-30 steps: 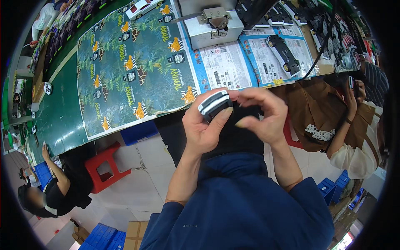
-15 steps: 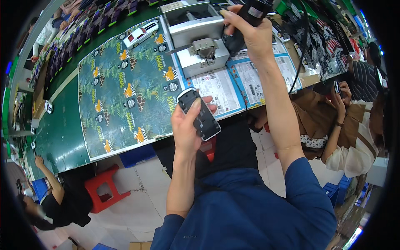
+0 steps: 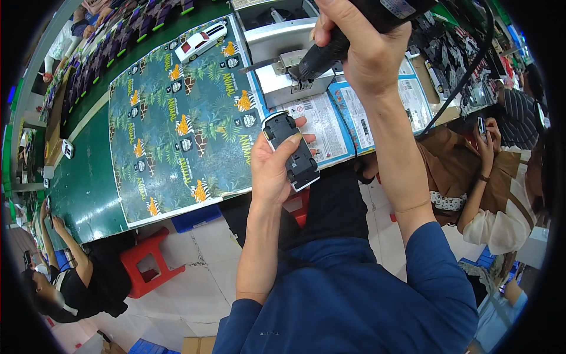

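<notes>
My left hand (image 3: 270, 171) is closed around a toy car (image 3: 302, 167) turned underside up, its black base showing and a white body edge around it. My thumb presses on the base. Up and to the right, my right hand (image 3: 372, 62) grips a black electric screwdriver (image 3: 323, 57) with a cable. The screwdriver's nose points down-left at the small block on the front of a silver metal box (image 3: 274, 40), which looks like a screw feeder. Whether the tip touches the block is hidden.
A white toy car (image 3: 201, 42) stands on the printed sheet (image 3: 177, 130) covering the green table (image 3: 82, 189). Dark toy parts (image 3: 451, 56) are heaped at right. The black cable (image 3: 466, 88) hangs beside my right forearm. People sit on both sides; a red stool (image 3: 150, 265) stands at left.
The screwdriver has come down and tilted, its nose now at the metal box's front block. My left hand, still holding the toy car, has shifted slightly right and up.
</notes>
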The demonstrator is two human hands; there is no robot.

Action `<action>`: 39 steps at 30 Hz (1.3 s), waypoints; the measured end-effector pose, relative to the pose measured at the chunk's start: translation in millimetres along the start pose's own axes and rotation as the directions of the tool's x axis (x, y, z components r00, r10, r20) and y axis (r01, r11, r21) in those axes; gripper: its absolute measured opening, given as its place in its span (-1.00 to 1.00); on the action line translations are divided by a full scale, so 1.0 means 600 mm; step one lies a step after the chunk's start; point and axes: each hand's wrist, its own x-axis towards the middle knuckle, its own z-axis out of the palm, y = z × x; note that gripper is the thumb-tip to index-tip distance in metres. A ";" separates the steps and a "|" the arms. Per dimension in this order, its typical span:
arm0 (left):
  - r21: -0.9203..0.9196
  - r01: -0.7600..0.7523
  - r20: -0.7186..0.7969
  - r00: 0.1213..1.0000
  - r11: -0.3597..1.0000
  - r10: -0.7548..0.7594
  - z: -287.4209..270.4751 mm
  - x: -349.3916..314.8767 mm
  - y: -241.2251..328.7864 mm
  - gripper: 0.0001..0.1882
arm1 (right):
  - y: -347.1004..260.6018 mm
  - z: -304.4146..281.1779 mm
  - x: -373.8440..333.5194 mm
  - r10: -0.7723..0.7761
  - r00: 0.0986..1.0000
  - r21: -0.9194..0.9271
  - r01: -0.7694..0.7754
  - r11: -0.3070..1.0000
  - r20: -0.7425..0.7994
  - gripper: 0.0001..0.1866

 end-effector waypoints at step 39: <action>0.005 0.118 0.009 0.993 0.993 -0.118 0.012 -0.005 0.014 -0.63 | -0.059 0.011 -0.081 0.394 0.892 0.235 -0.441 0.866 0.222 -0.88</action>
